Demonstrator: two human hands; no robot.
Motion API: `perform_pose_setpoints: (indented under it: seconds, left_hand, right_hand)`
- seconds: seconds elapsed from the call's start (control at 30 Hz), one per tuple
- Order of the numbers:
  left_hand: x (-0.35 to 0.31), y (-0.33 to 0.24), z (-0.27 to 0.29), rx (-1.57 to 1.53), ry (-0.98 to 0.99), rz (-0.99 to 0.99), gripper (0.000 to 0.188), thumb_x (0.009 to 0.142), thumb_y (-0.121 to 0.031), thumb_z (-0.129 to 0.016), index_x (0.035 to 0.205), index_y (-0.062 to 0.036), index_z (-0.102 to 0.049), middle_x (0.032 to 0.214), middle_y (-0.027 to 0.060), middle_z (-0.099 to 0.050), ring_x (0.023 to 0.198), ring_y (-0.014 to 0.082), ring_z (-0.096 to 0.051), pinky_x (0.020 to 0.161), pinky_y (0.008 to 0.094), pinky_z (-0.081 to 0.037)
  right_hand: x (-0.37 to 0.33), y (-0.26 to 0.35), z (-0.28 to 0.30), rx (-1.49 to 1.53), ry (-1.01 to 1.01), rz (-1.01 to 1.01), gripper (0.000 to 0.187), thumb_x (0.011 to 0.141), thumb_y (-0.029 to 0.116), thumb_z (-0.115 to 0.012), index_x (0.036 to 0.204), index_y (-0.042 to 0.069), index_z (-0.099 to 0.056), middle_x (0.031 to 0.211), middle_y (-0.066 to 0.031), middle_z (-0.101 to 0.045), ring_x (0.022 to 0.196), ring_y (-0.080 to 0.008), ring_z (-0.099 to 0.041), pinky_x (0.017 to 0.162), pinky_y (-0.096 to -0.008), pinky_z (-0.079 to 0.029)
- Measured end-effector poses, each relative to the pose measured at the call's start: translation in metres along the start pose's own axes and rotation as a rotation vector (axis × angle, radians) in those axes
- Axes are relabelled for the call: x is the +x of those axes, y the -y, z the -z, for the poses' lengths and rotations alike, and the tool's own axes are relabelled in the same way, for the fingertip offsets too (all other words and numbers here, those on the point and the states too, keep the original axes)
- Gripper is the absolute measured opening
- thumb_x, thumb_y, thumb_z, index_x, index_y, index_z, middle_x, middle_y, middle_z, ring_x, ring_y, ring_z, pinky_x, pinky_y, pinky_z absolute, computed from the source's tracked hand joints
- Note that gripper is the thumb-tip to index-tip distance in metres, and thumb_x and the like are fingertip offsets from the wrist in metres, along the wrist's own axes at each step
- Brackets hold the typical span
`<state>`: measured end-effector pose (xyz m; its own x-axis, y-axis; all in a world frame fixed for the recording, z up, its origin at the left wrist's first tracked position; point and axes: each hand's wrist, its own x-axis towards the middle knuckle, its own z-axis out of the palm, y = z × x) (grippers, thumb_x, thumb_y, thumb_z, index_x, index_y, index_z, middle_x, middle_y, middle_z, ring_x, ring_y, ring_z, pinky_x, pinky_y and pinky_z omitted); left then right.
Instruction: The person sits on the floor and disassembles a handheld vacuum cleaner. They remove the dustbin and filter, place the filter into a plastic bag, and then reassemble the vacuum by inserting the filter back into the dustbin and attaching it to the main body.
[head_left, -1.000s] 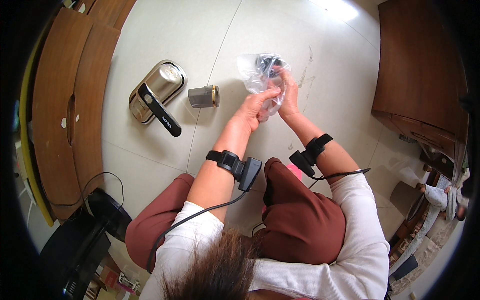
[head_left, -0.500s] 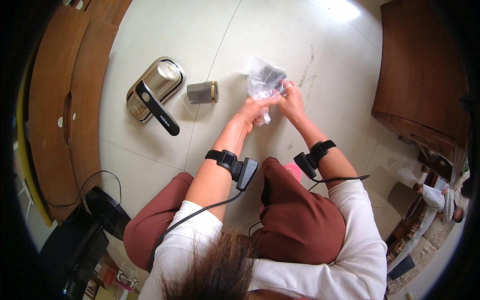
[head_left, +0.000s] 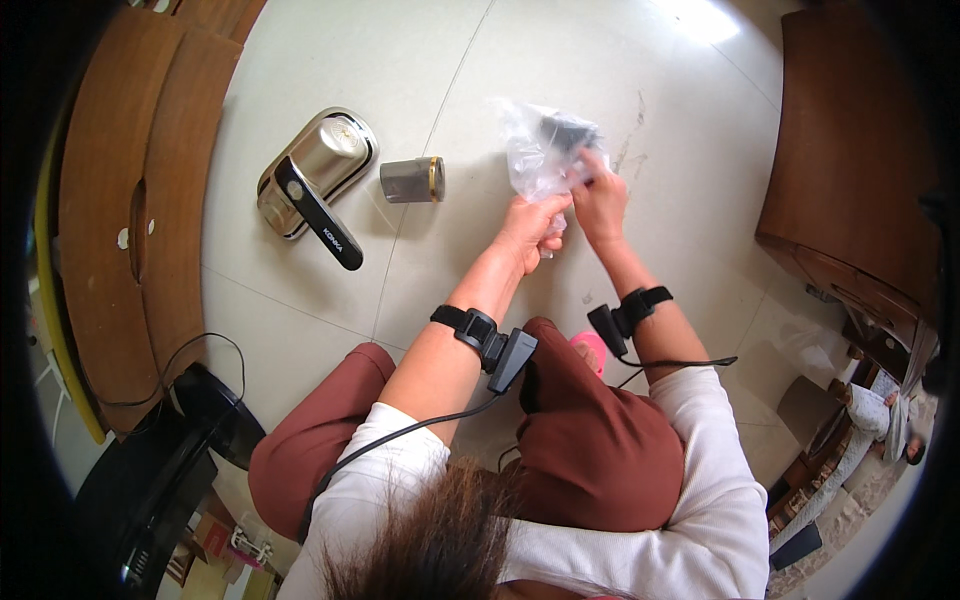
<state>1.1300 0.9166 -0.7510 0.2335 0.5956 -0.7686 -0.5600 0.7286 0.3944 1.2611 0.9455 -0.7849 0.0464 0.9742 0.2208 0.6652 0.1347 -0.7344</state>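
My left hand (head_left: 538, 224) is closed round the gathered end of a clear plastic bag (head_left: 532, 160). A dark object (head_left: 572, 133) sits at the bag's far right part, veiled by the plastic, so its kind is unclear. My right hand (head_left: 603, 205) is at the bag's right side, its fingers up by the dark object. Motion smears those fingers, and I cannot tell whether they grip anything. To the left on the tiled floor lies a smoky grey see-through container (head_left: 408, 181) with a gold band. Beyond it rests a gold appliance (head_left: 335, 150) with a black handle (head_left: 325, 222).
A wooden drawer cabinet (head_left: 165, 180) stands along the left, another wooden cabinet (head_left: 850, 140) at the right. A black object with a cable (head_left: 215, 420) is at lower left. Below the bag are my bent knees (head_left: 600, 450) and a pink slipper (head_left: 591, 350).
Both hands and the bag have shifted slightly right. My right hand has come apart from my left, and its fingers are now blurred near the dark object.
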Motion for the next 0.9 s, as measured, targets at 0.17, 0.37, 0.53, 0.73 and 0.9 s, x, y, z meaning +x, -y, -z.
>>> perform_pose_setpoints:
  seconds: [0.17,0.37,0.53,0.73,0.9]
  left_hand:
    - [0.003,0.002,-0.003,-0.100,-0.032,0.058,0.012,0.087,-0.015,-0.066,0.093,-0.0057,-0.061,0.066,0.0014,-0.049,0.043,0.0072,-0.034,0.036,0.0222,-0.021]
    - [0.009,0.004,0.000,-0.097,0.005,0.112,0.013,0.086,-0.015,-0.066,0.091,-0.0044,-0.060,0.065,0.0016,-0.049,0.042,0.0071,-0.032,0.036,0.0224,-0.020]
    - [0.008,0.006,0.005,-0.151,0.020,0.137,0.012,0.086,-0.013,-0.065,0.089,-0.0051,-0.058,0.064,0.0008,-0.048,0.043,0.0067,-0.034,0.035,0.0227,-0.020]
    - [0.013,-0.001,0.001,-0.157,0.057,0.138,0.013,0.089,-0.017,-0.063,0.089,-0.0063,-0.056,0.064,0.0006,-0.045,0.043,0.0068,-0.031,0.035,0.0227,-0.020]
    - [0.014,-0.003,-0.001,-0.180,0.079,0.201,0.026,0.098,-0.026,-0.050,0.076,-0.0120,-0.046,0.058,-0.0012,-0.038,0.040,0.0080,-0.024,0.035,0.0242,-0.018]
  right_hand:
    - [0.001,-0.007,0.004,-0.077,0.178,-0.096,0.032,0.080,0.026,-0.072,0.109,0.016,-0.071,0.063,-0.0072,-0.062,0.058,-0.0256,-0.062,0.057,-0.0375,-0.049]
    - [0.005,-0.010,0.007,-0.124,0.086,0.098,0.033,0.080,0.019,-0.072,0.111,0.013,-0.065,0.066,-0.0092,-0.063,0.062,-0.0283,-0.062,0.056,-0.0381,-0.048]
    - [0.008,-0.011,0.004,-0.208,0.245,-0.018,0.030,0.081,0.020,-0.072,0.108,0.008,-0.066,0.065,-0.0125,-0.063,0.060,-0.0307,-0.063,0.056,-0.0395,-0.049]
    - [0.021,0.002,0.012,-0.194,0.226,-0.038,0.031,0.080,0.016,-0.070,0.107,0.002,-0.066,0.065,-0.0155,-0.063,0.060,-0.0340,-0.063,0.057,-0.0396,-0.049]
    - [0.018,0.009,0.009,-0.250,0.157,0.134,0.028,0.083,0.021,-0.070,0.107,0.006,-0.067,0.063,-0.0128,-0.061,0.057,-0.0301,-0.062,0.054,-0.0392,-0.048]
